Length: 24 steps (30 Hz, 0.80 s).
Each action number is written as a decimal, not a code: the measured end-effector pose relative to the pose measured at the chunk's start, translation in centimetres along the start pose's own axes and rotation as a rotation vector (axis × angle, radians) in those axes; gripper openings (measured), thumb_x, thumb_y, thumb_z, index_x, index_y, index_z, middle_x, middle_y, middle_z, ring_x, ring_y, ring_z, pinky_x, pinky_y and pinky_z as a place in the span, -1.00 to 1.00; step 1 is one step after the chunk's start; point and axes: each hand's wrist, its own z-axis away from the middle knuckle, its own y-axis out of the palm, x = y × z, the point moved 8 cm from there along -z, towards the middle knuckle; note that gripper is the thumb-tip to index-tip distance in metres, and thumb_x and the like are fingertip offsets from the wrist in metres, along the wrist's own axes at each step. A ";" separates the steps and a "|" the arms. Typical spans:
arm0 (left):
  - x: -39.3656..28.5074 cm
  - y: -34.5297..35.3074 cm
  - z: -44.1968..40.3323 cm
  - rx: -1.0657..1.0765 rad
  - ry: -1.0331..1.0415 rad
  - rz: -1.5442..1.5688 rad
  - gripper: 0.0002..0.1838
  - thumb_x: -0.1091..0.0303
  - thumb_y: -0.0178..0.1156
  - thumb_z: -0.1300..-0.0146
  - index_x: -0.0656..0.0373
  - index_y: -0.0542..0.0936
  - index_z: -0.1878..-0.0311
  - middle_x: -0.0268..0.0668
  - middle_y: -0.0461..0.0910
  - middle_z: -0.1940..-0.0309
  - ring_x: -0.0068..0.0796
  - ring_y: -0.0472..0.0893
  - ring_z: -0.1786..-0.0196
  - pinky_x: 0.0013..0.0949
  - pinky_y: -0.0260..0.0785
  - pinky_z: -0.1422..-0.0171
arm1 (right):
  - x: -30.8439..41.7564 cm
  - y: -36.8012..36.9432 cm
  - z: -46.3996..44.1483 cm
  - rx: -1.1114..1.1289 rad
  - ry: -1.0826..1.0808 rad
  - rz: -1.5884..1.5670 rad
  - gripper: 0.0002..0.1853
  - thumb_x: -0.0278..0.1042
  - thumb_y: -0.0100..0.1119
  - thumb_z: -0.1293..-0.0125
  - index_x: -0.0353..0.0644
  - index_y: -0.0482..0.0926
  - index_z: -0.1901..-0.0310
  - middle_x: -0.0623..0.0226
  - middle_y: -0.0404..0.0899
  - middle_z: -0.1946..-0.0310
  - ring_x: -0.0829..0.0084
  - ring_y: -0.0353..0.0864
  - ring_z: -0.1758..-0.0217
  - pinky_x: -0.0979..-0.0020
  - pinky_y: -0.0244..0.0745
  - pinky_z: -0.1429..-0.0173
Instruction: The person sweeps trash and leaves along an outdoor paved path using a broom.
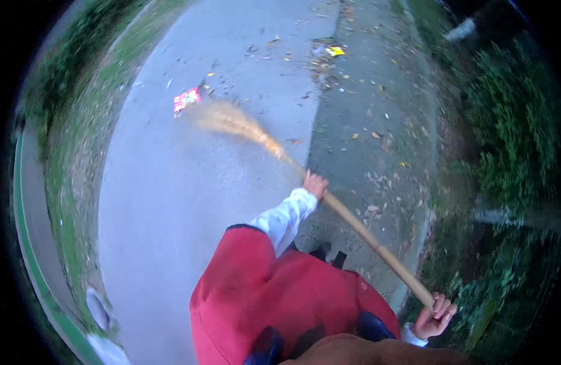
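A long-handled broom [365, 230] slants across the view, its straw bristles [222, 117] at the upper left and blurred by motion. My left hand [315, 184] wraps round the handle just above the bristle head. Near the handle's top end, at the lower right, my right hand [435, 315] is closed on it. Beside the bristle tips lies a red and white wrapper [187, 100] on the pavement.
Dry leaves and a yellow wrapper [335, 51] lie further up the paved path [165, 201]. A darker strip [359, 164] with scattered leaves runs along its right. Grass [79, 164] borders the left, bushes [511, 115] the right.
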 end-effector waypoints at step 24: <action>12.5 -12.5 37.8 0.039 -0.876 -0.333 -0.79 0.33 0.25 0.19 0.00 0.56 0.37 -0.29 0.55 0.37 -0.19 0.51 0.16 -0.05 0.26 -0.03 | -20.7 8.0 -1.6 0.337 0.671 -0.607 -0.75 -0.52 0.08 -0.03 -0.03 0.19 0.55 0.49 0.25 0.65 0.60 0.25 0.54 0.33 0.27 0.09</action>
